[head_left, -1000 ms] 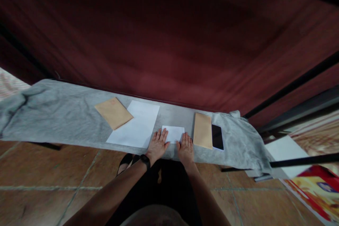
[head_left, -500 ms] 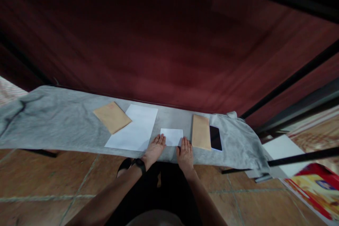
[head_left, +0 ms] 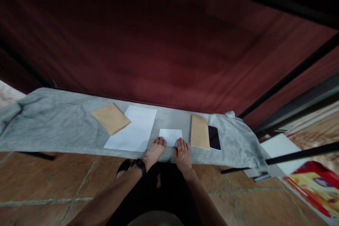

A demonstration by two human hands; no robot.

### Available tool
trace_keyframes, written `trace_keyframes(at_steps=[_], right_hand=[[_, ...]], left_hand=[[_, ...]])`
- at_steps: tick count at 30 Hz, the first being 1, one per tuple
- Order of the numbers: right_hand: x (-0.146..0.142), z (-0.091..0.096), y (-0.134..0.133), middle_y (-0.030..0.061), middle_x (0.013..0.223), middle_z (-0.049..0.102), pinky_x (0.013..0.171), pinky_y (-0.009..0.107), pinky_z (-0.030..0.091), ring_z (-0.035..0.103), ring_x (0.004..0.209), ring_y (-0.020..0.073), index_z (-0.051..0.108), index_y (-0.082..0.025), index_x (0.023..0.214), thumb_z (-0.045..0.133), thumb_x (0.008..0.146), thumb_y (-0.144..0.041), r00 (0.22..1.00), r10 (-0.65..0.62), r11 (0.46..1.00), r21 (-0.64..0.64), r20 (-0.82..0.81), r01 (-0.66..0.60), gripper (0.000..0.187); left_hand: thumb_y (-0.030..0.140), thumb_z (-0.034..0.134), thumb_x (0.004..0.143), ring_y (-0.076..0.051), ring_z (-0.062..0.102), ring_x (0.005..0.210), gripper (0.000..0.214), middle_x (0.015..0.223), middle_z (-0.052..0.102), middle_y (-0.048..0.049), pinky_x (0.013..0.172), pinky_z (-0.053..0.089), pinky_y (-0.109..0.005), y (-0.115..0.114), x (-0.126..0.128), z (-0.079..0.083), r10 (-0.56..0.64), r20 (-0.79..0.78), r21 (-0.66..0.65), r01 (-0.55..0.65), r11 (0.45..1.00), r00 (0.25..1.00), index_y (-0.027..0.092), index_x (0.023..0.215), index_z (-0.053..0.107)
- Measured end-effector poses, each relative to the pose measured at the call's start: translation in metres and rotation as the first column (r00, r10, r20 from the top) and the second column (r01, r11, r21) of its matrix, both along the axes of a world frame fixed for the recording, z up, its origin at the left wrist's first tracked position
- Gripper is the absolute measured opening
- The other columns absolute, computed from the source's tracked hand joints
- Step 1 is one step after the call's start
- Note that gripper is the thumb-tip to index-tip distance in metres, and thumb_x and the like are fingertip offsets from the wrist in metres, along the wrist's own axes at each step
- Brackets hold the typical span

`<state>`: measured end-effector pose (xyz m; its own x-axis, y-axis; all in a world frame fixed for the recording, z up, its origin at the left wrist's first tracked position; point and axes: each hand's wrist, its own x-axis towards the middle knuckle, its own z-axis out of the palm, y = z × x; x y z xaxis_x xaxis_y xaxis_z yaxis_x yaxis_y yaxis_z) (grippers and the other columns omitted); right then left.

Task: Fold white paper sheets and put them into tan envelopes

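Note:
A small white folded paper (head_left: pixel 171 136) lies flat on the grey cloth in front of me. My left hand (head_left: pixel 155 149), with a dark watch on its wrist, rests at the paper's near left corner, fingers stretched out. At the near right corner lies my right hand (head_left: pixel 182 153), its fingers also extended and touching the paper's edge. Neither hand grips anything. Left of them is a large white sheet (head_left: pixel 140 127), with a brown envelope (head_left: pixel 111 118) overlapping its left side. To the right of my right hand sits another brown envelope (head_left: pixel 200 132).
A dark-screened phone (head_left: pixel 214 137) lies beside the right envelope. The grey cloth (head_left: pixel 63 123) covers a narrow table against a dark red panel (head_left: pixel 159 49). A black bar (head_left: pixel 304 153) and a red and yellow box (head_left: pixel 315 190) are at the right.
Both hands have shifted only slightly, the right one drawing a little toward me and bending its fingers a bit. The papers, envelopes and phone stay where they were on the cloth.

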<state>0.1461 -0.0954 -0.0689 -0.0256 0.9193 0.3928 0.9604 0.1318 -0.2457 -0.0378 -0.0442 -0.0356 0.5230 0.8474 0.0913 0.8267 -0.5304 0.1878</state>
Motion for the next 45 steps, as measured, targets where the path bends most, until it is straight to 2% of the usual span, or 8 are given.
trace_keyframes(at_steps=[7,13,18,23,30,37,41,45], right_hand=[[0.011,0.023,0.008,0.0145,0.135,0.064,0.113,0.046,0.038,0.053,0.130,0.0241,0.061,-0.013,0.130,0.042,0.091,-0.014,0.961,0.027,1.000,0.001,-0.276,-0.028,0.044],[0.022,0.052,0.025,0.0102,0.105,0.074,0.091,0.037,0.053,0.068,0.099,0.0236,0.069,-0.020,0.106,0.048,0.091,-0.030,0.792,-0.034,0.999,-0.044,-0.609,0.009,0.028],[0.026,0.056,0.042,0.0013,0.074,0.068,0.061,0.026,0.050,0.062,0.066,0.0170,0.065,-0.020,0.092,0.045,0.094,-0.041,0.740,-0.061,0.997,-0.073,-0.670,0.016,0.030],[0.024,0.048,0.050,-0.0001,0.070,0.065,0.058,0.024,0.047,0.059,0.062,0.0154,0.063,-0.019,0.089,0.044,0.092,-0.040,0.729,-0.100,0.995,-0.084,-0.677,0.058,0.028],[0.016,0.034,0.050,0.0020,0.068,0.065,0.061,0.026,0.047,0.060,0.063,0.0174,0.064,-0.018,0.091,0.044,0.090,-0.031,0.784,-0.178,0.984,-0.104,-0.595,0.144,0.023],[0.010,0.028,0.052,0.0101,0.106,0.071,0.080,0.032,0.054,0.069,0.091,0.0213,0.055,-0.018,0.128,0.042,0.090,-0.017,0.852,-0.182,0.983,-0.087,-0.490,0.160,0.040],[0.010,0.029,0.051,0.0156,0.124,0.064,0.092,0.037,0.052,0.065,0.110,0.0242,0.053,-0.015,0.134,0.041,0.091,-0.014,0.889,-0.158,0.987,-0.069,-0.430,0.143,0.045],[0.004,0.028,0.046,0.0185,0.136,0.057,0.101,0.043,0.047,0.057,0.121,0.0271,0.053,-0.014,0.137,0.042,0.091,-0.011,0.971,-0.102,0.995,-0.009,-0.214,0.102,0.047]], left_hand=[[0.010,0.041,0.092,-0.025,0.066,0.105,0.032,0.107,0.073,-0.0123,0.097,0.049,-0.042,0.004,-0.013,0.038,0.045,0.263,-0.023,-0.040,0.999,0.964,0.018,0.103,0.069],[0.035,0.049,0.096,-0.020,0.066,0.090,0.025,0.095,0.074,-0.0042,0.086,0.050,-0.032,0.022,-0.017,0.060,0.153,0.590,-0.107,-0.111,0.988,0.792,0.022,0.098,0.070],[0.041,0.054,0.092,-0.013,0.058,0.063,0.032,0.068,0.061,0.0026,0.059,0.044,-0.023,0.037,-0.013,0.056,0.312,0.765,-0.254,-0.181,0.950,0.564,0.017,0.109,0.066],[0.036,0.061,0.085,-0.012,0.056,0.057,0.050,0.064,0.057,0.0058,0.056,0.044,-0.023,0.029,-0.010,0.029,0.440,0.776,-0.413,-0.163,0.896,0.451,0.013,0.129,0.056],[0.015,0.063,0.077,-0.011,0.054,0.056,0.054,0.064,0.055,0.0078,0.060,0.047,-0.025,0.017,-0.006,-0.003,0.537,0.695,-0.482,-0.245,0.841,0.479,0.018,0.130,0.059],[0.008,0.061,0.079,-0.014,0.062,0.068,0.052,0.078,0.064,0.0022,0.071,0.053,-0.027,0.024,0.000,-0.003,0.533,0.622,-0.408,-0.344,0.846,0.573,0.016,0.130,0.059],[0.007,0.061,0.080,-0.017,0.066,0.081,0.047,0.091,0.067,-0.0034,0.082,0.055,-0.031,0.025,0.002,-0.005,0.515,0.581,-0.334,-0.393,0.857,0.630,0.016,0.125,0.062],[0.004,0.056,0.082,-0.019,0.067,0.093,0.044,0.105,0.067,-0.0076,0.092,0.054,-0.034,0.023,0.005,-0.006,0.479,0.537,-0.255,-0.407,0.877,0.695,0.016,0.124,0.063]])
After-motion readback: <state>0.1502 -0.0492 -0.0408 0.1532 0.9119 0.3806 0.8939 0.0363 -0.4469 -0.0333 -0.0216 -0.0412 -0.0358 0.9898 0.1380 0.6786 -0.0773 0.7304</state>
